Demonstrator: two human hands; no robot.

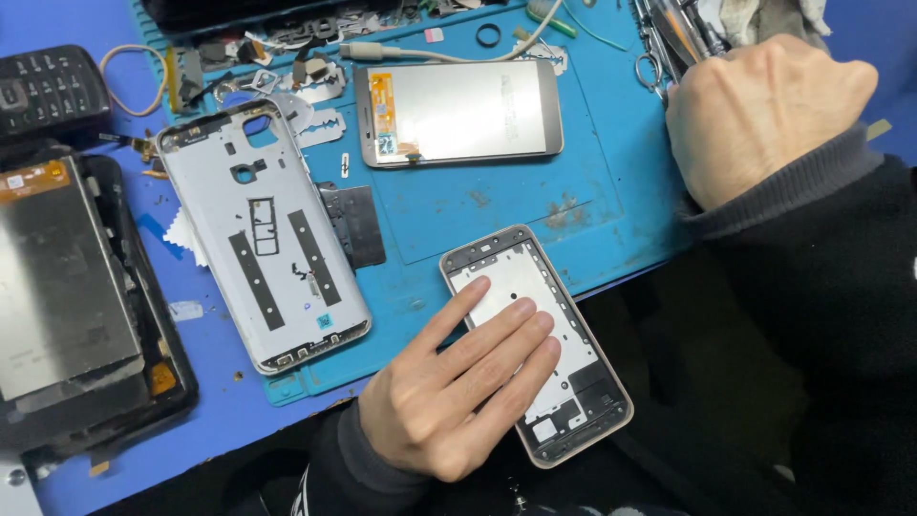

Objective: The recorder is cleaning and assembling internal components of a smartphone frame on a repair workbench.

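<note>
Phone frame [559,315] lies under flat-open left hand [458,387]; fisted right hand [764,110] well apart.

Phone frame [573,373] lower centre, half on mat [592,205], half over near edge; left hand [449,397] flat on it. Back cover [263,234] left of frame, on mat's left part. Screen panel [458,112] behind, upper centre. Right hand [764,110] upper right, over tools [669,38]. Opened tablet [76,306] far left; keypad phone [48,91] upper left corner.
</note>
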